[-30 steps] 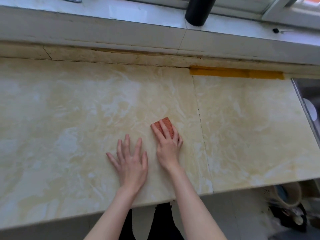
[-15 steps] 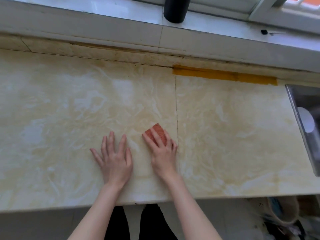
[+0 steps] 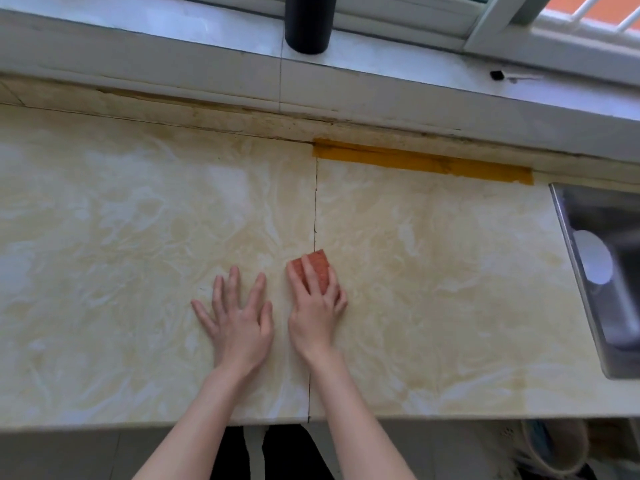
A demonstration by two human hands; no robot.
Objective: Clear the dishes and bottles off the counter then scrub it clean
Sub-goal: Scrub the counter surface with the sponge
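Observation:
The cream marble-patterned counter [image 3: 131, 220] fills the view, with a seam running down its middle. My right hand [image 3: 315, 306] presses a reddish-orange sponge [image 3: 320, 266] flat on the counter at the seam, straight fingers laid over it; most of the sponge is hidden under them. My left hand [image 3: 239, 320] rests flat on the counter just left of it, fingers spread, holding nothing.
A steel sink [image 3: 602, 271] is set into the counter at the right, a white dish [image 3: 594, 256] inside it. A black bottle [image 3: 308, 22] stands on the window ledge behind. A strip of yellow tape [image 3: 422, 161] lines the counter's back edge. Buckets sit below right.
Both hands and the sponge have shifted right along the counter, the sponge now reaching the seam. The camera has turned right, showing more of the sink.

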